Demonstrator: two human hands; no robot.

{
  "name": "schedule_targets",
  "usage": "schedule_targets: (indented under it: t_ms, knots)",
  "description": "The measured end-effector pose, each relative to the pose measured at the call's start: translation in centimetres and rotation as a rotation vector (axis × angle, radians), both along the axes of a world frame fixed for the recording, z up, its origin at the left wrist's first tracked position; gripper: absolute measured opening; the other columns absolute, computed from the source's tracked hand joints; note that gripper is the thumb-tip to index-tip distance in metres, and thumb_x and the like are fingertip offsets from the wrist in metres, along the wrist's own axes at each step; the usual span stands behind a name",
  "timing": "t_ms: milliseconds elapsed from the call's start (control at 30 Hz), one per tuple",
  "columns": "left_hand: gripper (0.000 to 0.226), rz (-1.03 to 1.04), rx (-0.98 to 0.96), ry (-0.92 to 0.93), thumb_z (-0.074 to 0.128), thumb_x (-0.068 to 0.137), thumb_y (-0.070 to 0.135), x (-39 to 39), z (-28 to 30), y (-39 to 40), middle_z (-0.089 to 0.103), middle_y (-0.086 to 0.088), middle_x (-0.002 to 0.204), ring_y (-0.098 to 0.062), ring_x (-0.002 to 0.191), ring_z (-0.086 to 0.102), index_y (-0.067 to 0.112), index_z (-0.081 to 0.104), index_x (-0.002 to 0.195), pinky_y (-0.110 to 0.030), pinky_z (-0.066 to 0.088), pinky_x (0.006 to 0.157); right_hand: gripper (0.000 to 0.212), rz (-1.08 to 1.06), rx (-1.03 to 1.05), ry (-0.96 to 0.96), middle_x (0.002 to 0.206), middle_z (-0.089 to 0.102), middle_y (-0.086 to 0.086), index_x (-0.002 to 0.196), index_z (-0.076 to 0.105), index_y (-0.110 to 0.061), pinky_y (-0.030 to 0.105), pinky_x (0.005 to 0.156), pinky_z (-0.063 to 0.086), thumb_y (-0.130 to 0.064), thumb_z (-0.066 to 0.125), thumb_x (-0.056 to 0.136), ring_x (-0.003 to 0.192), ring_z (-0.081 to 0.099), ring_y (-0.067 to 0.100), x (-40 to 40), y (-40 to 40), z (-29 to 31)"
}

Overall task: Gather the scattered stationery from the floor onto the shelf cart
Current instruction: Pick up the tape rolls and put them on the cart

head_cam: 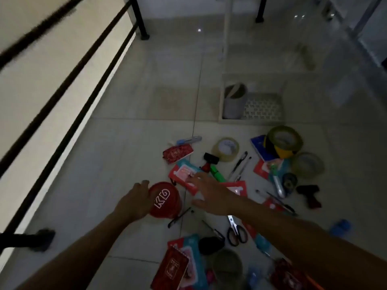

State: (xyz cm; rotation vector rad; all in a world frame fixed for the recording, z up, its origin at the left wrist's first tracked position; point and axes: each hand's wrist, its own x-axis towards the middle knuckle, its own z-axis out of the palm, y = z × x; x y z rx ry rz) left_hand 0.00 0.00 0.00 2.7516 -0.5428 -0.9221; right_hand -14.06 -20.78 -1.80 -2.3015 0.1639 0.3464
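Hands reach for a red tub among stationery on the floor

The left hand (134, 200) has its grip curled on the round red tub (165, 203), smooth with white letters, at 6 o'clock. The right hand (209, 192) has its grip spread apart over a flat red card pack (184, 174). Shiny tape rolls (284, 141) lie at 3 o'clock. The pale shelf cart (251, 101) sits beyond. Bare tile floor (125, 143) lies at 9 o'clock.

L grip (134, 200) curled, clasping; R grip (211, 193) flat, fingers spread, palm down. Both arms extended.
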Motion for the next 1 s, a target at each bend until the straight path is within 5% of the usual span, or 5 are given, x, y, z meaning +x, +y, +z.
schedule_targets:
  t_ms: [133,333,467,800,1000]
  knots:
    - [0.058,0.091,0.034,0.113,0.030,0.101,0.055,1.3,-4.4,0.7,0.057,-0.019,0.135,-0.030,0.113,0.060,0.010,0.041,0.136,-0.040,0.049,0.097,0.096,0.099,0.000,-0.015,0.164,-0.001,0.006,0.154,0.011,-0.037,0.050,0.120,0.014,-0.043,0.074,0.082,0.150,-0.004,0.024,3.9,2.4,-5.1]
    - [0.047,0.289,-0.180,0.199,0.039,0.102,0.046,0.3,-6.8,0.1,0.053,-0.014,0.128,-0.028,0.090,0.060,0.012,0.033,0.133,-0.036,0.053,0.060,0.115,0.092,0.031,-0.215,0.153,0.025,0.007,0.151,0.017,-0.028,0.046,0.114,0.034,-0.044,0.089,0.063,0.138,0.030,0.025,6.6,6.0,-11.6]
    - [0.045,0.335,-0.210,0.254,0.043,0.101,0.047,1.0,-6.4,0.0,0.057,-0.009,0.116,-0.026,0.087,0.063,0.014,0.038,0.130,-0.043,0.058,0.073,0.107,0.016,0.089,-0.316,0.142,0.042,0.003,0.148,0.029,-0.023,0.045,0.105,0.045,-0.039,0.091,0.062,0.127,0.044,0.018,6.4,6.5,-11.7]
    - [0.055,0.084,-0.320,0.121,0.026,0.097,0.063,0.0,-2.0,-4.9,0.070,-0.005,0.092,-0.028,0.076,0.070,0.022,0.060,0.110,-0.036,0.054,0.072,0.103,-0.024,0.017,-0.410,0.141,0.037,0.001,0.148,0.030,-0.033,0.025,0.103,0.043,-0.041,0.089,0.064,0.126,0.041,0.013,1.7,-0.4,-7.4]
    - [0.040,-0.016,-0.609,0.201,0.031,0.100,0.056,-3.8,0.5,-9.2,0.070,0.008,0.093,-0.012,0.077,0.070,0.033,0.064,0.105,-0.024,0.052,0.059,0.102,-0.262,0.009,-0.517,0.140,0.041,-0.001,0.145,0.035,-0.038,0.035,0.105,0.047,-0.056,0.086,0.059,0.127,0.044,0.011,-2.4,-4.6,-4.4]
